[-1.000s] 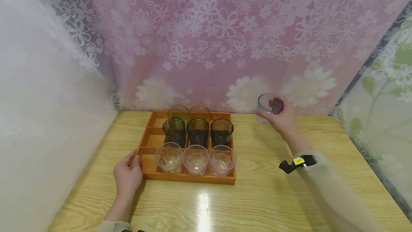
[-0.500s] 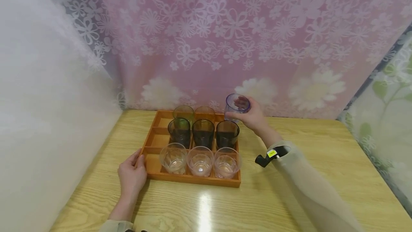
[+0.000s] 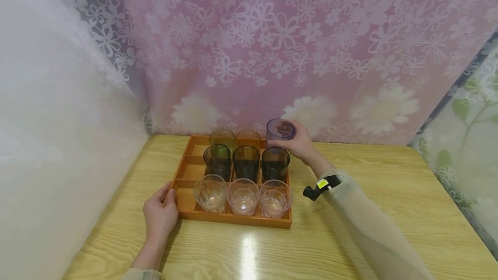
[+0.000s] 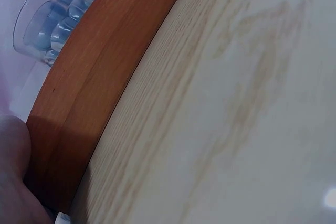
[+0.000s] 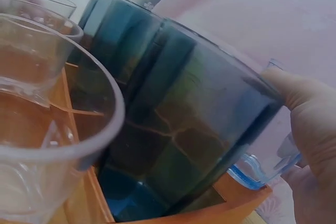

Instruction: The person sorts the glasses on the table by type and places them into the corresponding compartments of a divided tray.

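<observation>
My right hand [image 3: 301, 144] grips a clear cup with a bluish-purple rim [image 3: 273, 134] at the tray's back right compartment. In the right wrist view, the cup's base [image 5: 247, 174] shows just at the tray's corner, partly hidden by a dark cup [image 5: 194, 108]; whether it touches the tray floor I cannot tell. With thumb and fingers, my left hand [image 3: 160, 211] holds the left side of the orange wooden tray [image 3: 233, 218] near its front corner. Beside the held cup stand an amber cup [image 3: 247, 138] and a green cup [image 3: 222, 137].
Three dark grey cups [image 3: 246, 163] fill the middle row, and three clear cups [image 3: 243, 196] the front row. The tray's left column holds bare compartments [image 3: 186, 197]. A floral curtain [image 3: 264, 55] hangs behind the wooden table [image 3: 369, 185].
My right hand has carried the bluish cup leftward from beside the tray to its back right compartment, then slightly lower. The left hand keeps its hold on the tray.
</observation>
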`<state>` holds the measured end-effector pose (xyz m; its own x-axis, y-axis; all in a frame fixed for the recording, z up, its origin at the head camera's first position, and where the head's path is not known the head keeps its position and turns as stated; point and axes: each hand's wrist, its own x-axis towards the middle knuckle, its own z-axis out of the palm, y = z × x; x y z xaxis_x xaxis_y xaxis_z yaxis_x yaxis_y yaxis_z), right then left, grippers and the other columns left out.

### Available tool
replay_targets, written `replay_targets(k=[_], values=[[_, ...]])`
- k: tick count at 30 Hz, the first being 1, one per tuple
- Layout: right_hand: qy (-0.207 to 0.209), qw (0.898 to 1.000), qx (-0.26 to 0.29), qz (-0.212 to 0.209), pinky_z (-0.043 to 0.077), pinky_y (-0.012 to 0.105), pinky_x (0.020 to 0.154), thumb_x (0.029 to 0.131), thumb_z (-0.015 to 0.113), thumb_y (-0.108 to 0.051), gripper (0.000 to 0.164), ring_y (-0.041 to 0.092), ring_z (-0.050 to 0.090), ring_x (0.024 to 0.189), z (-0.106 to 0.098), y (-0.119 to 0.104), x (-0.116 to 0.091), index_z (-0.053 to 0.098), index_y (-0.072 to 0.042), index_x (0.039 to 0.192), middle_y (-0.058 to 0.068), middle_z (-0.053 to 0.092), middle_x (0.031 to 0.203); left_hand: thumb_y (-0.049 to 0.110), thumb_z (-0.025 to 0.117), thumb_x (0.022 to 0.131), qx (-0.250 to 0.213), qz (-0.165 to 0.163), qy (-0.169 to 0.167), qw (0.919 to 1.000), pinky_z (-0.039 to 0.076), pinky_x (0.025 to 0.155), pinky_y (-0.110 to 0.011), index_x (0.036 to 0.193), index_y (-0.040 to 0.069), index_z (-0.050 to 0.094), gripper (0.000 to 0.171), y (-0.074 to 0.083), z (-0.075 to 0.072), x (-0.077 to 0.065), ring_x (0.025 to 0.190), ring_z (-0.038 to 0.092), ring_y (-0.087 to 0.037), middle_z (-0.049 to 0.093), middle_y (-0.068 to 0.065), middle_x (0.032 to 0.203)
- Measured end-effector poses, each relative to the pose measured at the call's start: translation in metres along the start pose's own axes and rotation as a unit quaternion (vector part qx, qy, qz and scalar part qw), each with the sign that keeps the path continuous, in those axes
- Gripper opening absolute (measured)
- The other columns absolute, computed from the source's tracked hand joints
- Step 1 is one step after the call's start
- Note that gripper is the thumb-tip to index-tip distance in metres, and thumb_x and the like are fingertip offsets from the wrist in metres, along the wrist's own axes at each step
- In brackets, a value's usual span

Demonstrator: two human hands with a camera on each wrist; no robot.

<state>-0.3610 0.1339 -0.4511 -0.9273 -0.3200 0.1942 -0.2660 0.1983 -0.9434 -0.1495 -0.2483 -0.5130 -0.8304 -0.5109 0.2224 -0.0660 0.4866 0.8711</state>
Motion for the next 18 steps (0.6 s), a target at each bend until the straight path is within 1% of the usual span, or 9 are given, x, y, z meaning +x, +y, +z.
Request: replay_targets(k=[5, 8, 10, 13, 16, 18], values=[[-0.019, 1.0, -0.001, 0.01, 0.049, 0.051, 0.108, 0.083, 0.093, -0.011, 0.084, 0.041, 0.056, 0.134, -0.002, 0.005, 0.003, 0.048, 0.004, 0.152, 0.026, 0.057, 0.146, 0.002, 0.061, 0.104, 0.001, 0.002, 0.002, 1.0, 0.038, 0.082, 0.0, 0.134, -0.007, 0.069, 0.032, 0.0, 0.0, -0.001, 0.12, 0.066, -0.035, 0.07, -0.026, 0.126], [-0.04, 0.999, 0.003, 0.022, 0.05, 0.05, 0.108, 0.085, 0.091, -0.007, 0.08, 0.04, 0.056, 0.134, -0.004, 0.008, 0.005, 0.048, 0.003, 0.152, 0.026, 0.057, 0.146, 0.0, 0.061, 0.104, -0.005, 0.004, 0.006, 1.0, 0.04, 0.081, -0.001, 0.133, -0.008, 0.069, 0.032, 0.0, 0.0, -0.001, 0.119, 0.066, -0.036, 0.07, -0.027, 0.125], [-0.056, 0.998, 0.005, 0.029, 0.05, 0.049, 0.108, 0.087, 0.088, -0.005, 0.077, 0.041, 0.055, 0.135, -0.005, 0.011, 0.006, 0.048, 0.005, 0.152, 0.027, 0.057, 0.147, 0.0, 0.061, 0.103, -0.008, 0.005, 0.007, 0.9999, 0.041, 0.081, -0.001, 0.133, -0.008, 0.069, 0.032, 0.0, 0.0, -0.001, 0.119, 0.066, -0.036, 0.07, -0.027, 0.125], [-0.085, 0.996, 0.023, 0.031, 0.049, 0.048, 0.11, 0.09, 0.082, 0.004, 0.074, 0.047, 0.053, 0.137, -0.007, 0.014, 0.007, 0.043, 0.012, 0.152, 0.033, 0.052, 0.149, 0.001, 0.062, 0.103, -0.006, 0.004, 0.006, 1.0, 0.04, 0.082, -0.001, 0.133, -0.008, 0.069, 0.032, 0.0, 0.001, -0.001, 0.12, 0.066, -0.036, 0.07, -0.027, 0.125], [-0.107, 0.993, 0.042, 0.027, 0.048, 0.047, 0.111, 0.09, 0.078, 0.012, 0.073, 0.049, 0.052, 0.137, -0.009, 0.016, 0.009, 0.039, 0.015, 0.152, 0.036, 0.05, 0.15, 0.002, 0.061, 0.104, -0.002, 0.001, 0.005, 1.0, 0.04, 0.083, -0.001, 0.134, -0.007, 0.069, 0.032, -0.001, 0.001, -0.001, 0.12, 0.066, -0.035, 0.07, -0.026, 0.126], [-0.117, 0.992, 0.045, 0.024, 0.048, 0.047, 0.111, 0.089, 0.078, 0.013, 0.076, 0.049, 0.052, 0.137, -0.01, 0.016, 0.011, 0.038, 0.015, 0.153, 0.036, 0.049, 0.151, 0.003, 0.061, 0.105, 0.001, 0.0, 0.005, 1.0, 0.044, 0.086, -0.006, 0.134, -0.007, 0.069, 0.032, -0.001, 0.001, -0.001, 0.12, 0.066, -0.034, 0.07, -0.026, 0.126]])
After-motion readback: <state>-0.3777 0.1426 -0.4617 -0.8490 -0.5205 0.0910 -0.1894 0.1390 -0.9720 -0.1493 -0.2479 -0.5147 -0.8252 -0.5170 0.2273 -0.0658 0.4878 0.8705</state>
